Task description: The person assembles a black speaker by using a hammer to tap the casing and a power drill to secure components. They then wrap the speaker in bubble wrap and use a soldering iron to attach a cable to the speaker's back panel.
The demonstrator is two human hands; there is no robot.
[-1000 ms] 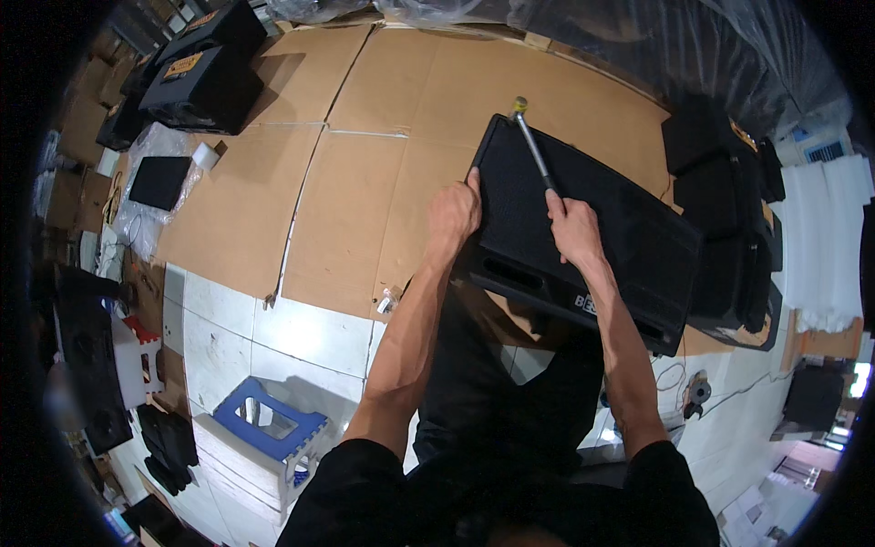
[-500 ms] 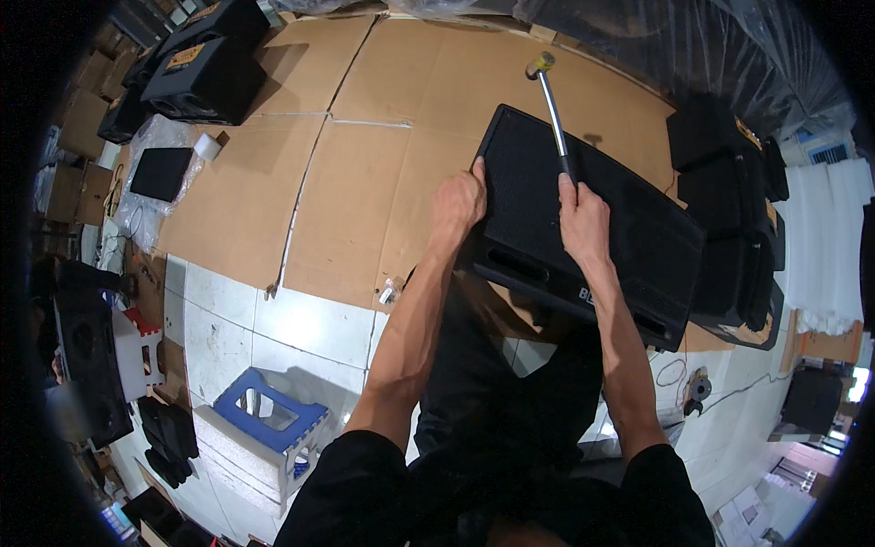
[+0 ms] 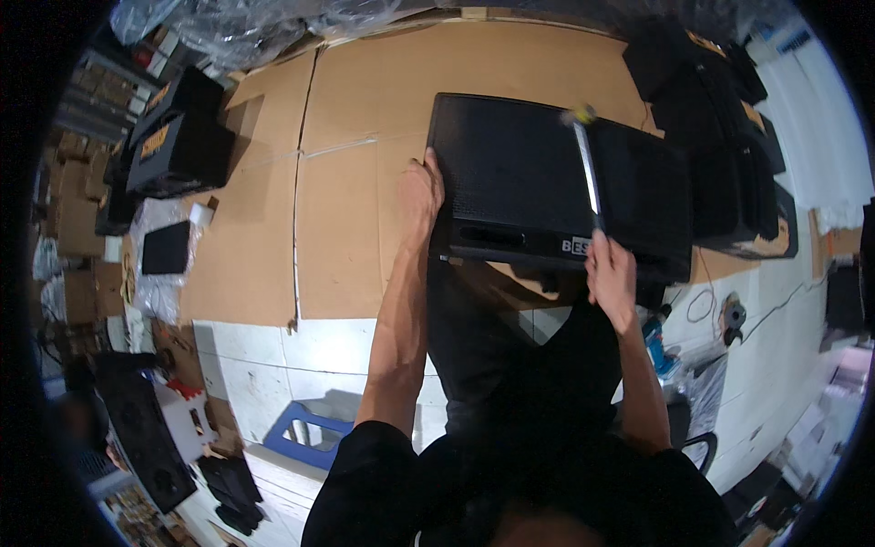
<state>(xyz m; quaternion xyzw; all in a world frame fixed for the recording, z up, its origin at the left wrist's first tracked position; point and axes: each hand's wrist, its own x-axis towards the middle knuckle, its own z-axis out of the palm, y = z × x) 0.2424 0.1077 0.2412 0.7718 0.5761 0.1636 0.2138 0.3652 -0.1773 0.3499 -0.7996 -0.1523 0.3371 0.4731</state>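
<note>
A black speaker cabinet (image 3: 519,173) with a mesh grille lies in front of me, partly over the cardboard. My left hand (image 3: 421,196) presses against its left edge, thumb on the rim and fingers along the side. In my right hand (image 3: 612,276), at the near edge of the cabinet, is a hammer (image 3: 588,169) with a shiny metal shaft and dark grip. Its yellowish head is blurred and lies over the far part of the grille; whether it touches cannot be told.
Flat cardboard sheets (image 3: 355,210) cover the floor beyond. More black speaker cabinets stand at the right (image 3: 720,137) and far left (image 3: 182,150). A blue step stool (image 3: 305,438) is near my left elbow. A teal power tool (image 3: 658,342) lies beside my right forearm.
The view has turned, and the cabinet now lies straighter across it. My right hand has drawn the hammer back toward me, its head lower over the grille. My left hand keeps the left edge.
</note>
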